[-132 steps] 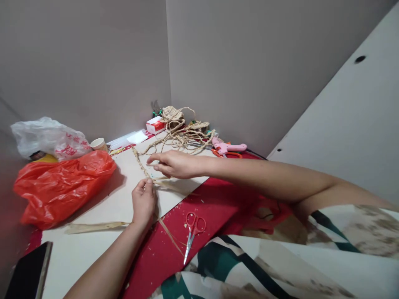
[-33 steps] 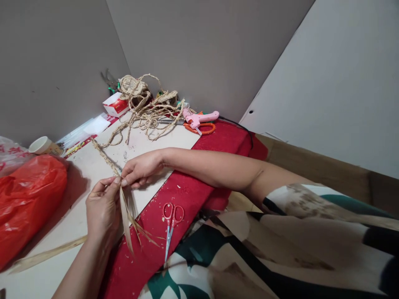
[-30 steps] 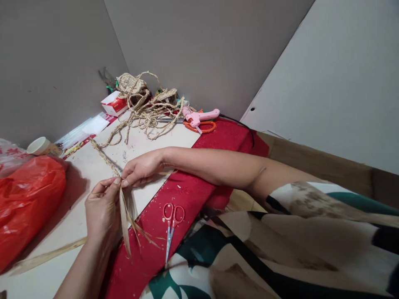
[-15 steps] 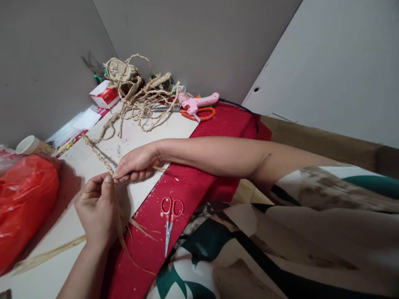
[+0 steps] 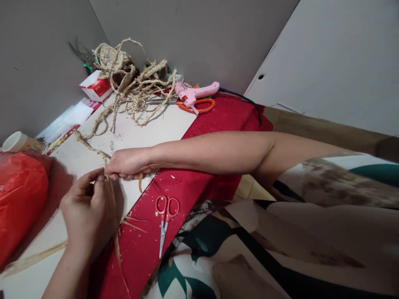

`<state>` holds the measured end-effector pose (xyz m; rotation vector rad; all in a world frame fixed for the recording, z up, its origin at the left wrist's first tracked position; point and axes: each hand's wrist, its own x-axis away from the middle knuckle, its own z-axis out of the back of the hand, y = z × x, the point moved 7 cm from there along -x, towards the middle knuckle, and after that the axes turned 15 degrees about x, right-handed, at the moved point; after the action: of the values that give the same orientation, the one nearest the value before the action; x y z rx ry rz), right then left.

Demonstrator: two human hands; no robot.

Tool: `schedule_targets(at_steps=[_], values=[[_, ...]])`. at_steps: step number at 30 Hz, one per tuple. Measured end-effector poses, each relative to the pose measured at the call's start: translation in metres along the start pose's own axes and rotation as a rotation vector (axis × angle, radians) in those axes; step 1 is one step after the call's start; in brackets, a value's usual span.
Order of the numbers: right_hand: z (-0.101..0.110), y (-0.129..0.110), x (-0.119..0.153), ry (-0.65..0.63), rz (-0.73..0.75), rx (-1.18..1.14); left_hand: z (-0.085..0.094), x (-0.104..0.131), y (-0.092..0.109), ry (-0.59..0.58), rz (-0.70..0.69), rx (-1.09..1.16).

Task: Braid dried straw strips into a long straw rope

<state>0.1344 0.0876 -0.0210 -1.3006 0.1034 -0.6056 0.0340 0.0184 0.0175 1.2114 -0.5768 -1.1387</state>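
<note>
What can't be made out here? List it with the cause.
All in the head view:
Strands inside the grip on the braid: hidden by the left hand and right hand.
Red bag: contents hidden by plastic, left side cut off.
Small print on the box: too small.

bare board between red bag [image 5: 23, 203] and rope pile [image 5: 134, 89], right forearm [image 5: 212, 153] blocking
</note>
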Motion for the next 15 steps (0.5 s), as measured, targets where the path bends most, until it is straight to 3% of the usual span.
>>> schedule_targets(at_steps=[3, 6, 12, 15], values=[[0.005, -0.001, 0.002, 0.065, -0.007, 0.078, -0.003, 0.001, 0.015, -0.082, -0.142, -0.269], [0.006, -0.001, 0.003, 0.095, -0.015, 0.068, -0.007, 0.008, 0.019, -0.093, -0.182, -0.303], [-0.011, 0.001, 0.006, -0.049, -0.086, -0.151, -0.017, 0.024, 0.026, -0.029, -0.356, -0.477], [-0.013, -0.002, 0.01, -0.055, -0.085, -0.17, -0.018, 0.026, 0.027, -0.028, -0.389, -0.564]])
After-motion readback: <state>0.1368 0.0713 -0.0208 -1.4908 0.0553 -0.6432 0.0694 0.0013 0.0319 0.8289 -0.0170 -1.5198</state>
